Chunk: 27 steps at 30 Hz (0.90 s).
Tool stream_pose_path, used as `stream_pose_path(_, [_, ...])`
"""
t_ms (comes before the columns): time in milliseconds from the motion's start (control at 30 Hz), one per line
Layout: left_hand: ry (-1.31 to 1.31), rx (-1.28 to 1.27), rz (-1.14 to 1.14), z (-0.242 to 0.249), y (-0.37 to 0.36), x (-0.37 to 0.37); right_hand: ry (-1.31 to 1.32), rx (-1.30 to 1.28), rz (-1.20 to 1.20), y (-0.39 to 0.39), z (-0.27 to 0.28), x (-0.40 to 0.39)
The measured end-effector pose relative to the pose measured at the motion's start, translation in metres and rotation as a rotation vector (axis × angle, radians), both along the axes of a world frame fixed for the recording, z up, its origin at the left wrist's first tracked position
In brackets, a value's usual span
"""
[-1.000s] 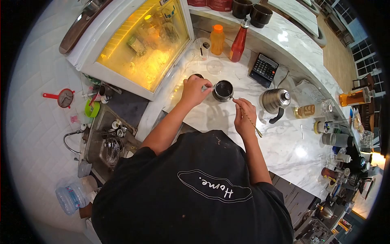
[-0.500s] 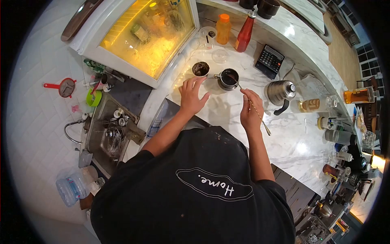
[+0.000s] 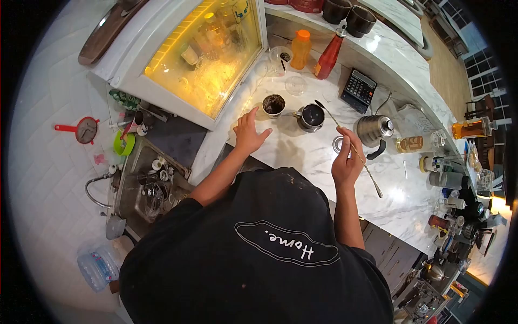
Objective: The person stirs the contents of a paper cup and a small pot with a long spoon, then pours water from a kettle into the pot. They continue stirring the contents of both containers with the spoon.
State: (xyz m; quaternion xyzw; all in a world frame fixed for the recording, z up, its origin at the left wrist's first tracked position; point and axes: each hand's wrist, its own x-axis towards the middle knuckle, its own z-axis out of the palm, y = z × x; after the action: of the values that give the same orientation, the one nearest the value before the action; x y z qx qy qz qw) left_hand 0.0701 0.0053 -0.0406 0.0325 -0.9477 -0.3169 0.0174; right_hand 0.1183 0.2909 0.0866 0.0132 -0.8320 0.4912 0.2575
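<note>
My right hand (image 3: pixel 348 159) grips a long twisted bar spoon (image 3: pixel 367 168), its dark-coated bowl end raised beside a small metal pitcher (image 3: pixel 310 120). Dark liquid fills the pitcher, whose handle points left. Just left of it stands a cup (image 3: pixel 273 106) with dark residue on its inside. My left hand (image 3: pixel 250 132) is empty, thumb and fingers apart, a little below and left of that cup and not closed on it.
A steel gooseneck kettle (image 3: pixel 373 131) and a calculator (image 3: pixel 359 89) stand to the right. Behind are an orange-capped bottle (image 3: pixel 301 49) and a red bottle (image 3: pixel 329 55). A lit display case (image 3: pixel 205 59) borders the counter at left, above a sink (image 3: pixel 141 183) holding dishes.
My right hand has lifted the bar spoon out of the pitcher and moved right and down. My left hand has drawn slightly away from the residue-lined cup.
</note>
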Motion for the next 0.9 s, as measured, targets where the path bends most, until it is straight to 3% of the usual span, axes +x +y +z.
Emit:
stream_pose_path(267, [-0.167,0.034,-0.072,-0.012,-0.005,-0.051,-0.115,-0.057,-0.163,-0.023,-0.004,0.012])
stream_pose_path(600, [0.096,0.210,-0.263,-0.037,-0.006,-0.088,-0.105,-0.213,-0.348,-0.048,-0.024,0.019])
stream_pose_path(667, [0.188,0.183,-0.286,-0.016,-0.007,-0.087,-0.102,-0.153,-0.372,-0.053,-0.016,0.020])
stream_pose_path(900, [0.080,0.601,-0.479,0.031,-0.004,-0.100,-0.088,-0.103,-0.384,-0.058,-0.011,0.010])
